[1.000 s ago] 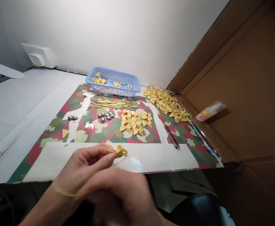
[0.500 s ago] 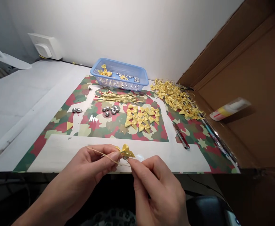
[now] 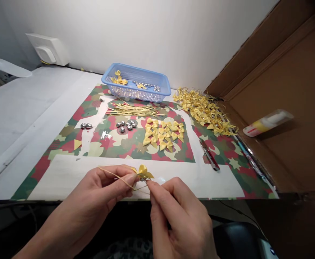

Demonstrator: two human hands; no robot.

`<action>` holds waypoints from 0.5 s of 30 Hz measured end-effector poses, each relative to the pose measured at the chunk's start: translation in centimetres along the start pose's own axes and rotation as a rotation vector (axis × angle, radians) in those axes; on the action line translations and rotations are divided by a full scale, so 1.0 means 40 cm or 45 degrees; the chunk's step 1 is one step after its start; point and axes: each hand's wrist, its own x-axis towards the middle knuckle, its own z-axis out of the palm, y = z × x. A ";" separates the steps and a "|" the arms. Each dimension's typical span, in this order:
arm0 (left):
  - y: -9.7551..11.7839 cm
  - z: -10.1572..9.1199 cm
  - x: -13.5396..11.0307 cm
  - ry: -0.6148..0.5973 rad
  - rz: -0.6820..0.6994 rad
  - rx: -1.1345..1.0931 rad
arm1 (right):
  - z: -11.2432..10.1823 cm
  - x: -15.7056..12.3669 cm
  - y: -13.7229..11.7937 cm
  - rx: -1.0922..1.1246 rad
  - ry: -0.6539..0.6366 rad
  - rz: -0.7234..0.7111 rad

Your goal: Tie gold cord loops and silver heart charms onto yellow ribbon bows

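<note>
My left hand (image 3: 109,189) pinches a yellow ribbon bow (image 3: 143,172) between thumb and forefinger, just above the table's front edge. A thin yellow cord (image 3: 117,176) crosses that thumb and loops below the bow. Close on the right, my right hand (image 3: 177,212) is closed, its thumb and fingertip pinching the cord beside the bow. Something small and silvery shows under the bow, mostly hidden by the fingers. Beyond the hands lie yellow bows (image 3: 164,135) in rows, several silver bells (image 3: 126,126) and a bundle of cut yellow cords (image 3: 136,109).
A blue basket (image 3: 136,94) with bows and silver bells stands against the wall. Finished-looking bows with cords (image 3: 203,109) are heaped at the right. A red-handled craft knife (image 3: 210,155) lies nearer, beside a cardboard wall (image 3: 281,79) holding a bottle (image 3: 266,123). Two bells (image 3: 86,126) sit left.
The view has shifted slightly. Both hands keep their pinch on the bow and cord, with only a small movement of the fingers and cord.
</note>
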 end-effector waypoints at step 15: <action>-0.014 -0.017 0.012 -0.098 0.001 0.061 | -0.013 0.012 0.043 0.152 -0.225 0.134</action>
